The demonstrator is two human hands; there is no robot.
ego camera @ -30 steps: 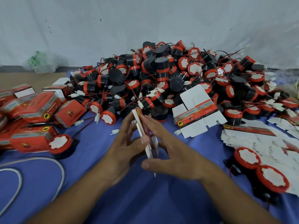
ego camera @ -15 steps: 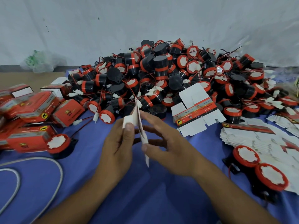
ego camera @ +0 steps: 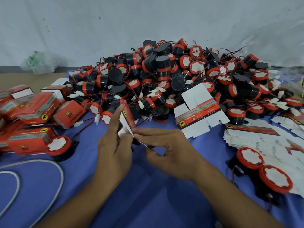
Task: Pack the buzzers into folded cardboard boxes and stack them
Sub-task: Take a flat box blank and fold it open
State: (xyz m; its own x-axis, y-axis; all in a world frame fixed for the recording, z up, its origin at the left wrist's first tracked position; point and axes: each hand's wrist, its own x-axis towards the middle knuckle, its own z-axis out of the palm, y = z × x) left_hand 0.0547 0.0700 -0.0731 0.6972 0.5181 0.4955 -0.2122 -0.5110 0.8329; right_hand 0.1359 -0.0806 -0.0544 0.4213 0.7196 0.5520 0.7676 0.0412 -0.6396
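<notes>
Buzzer heap (ego camera: 172,76) lies behind the hands; packed boxes (ego camera: 31,116) left, flat cartons (ego camera: 266,142) right

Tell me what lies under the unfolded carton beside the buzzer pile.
The unfolded carton rests on buzzers at its far edge and blue cloth nearer; beneath its middle is hidden.

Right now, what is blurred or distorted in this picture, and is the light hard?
Head view: soft even light, no hard shadows on the blue cloth; the red and white cardboard box, pinched by left hand and right hand, is blurred; one glare spot in the pile of black and red round buzzers; corners stretched by the wide lens.
</notes>
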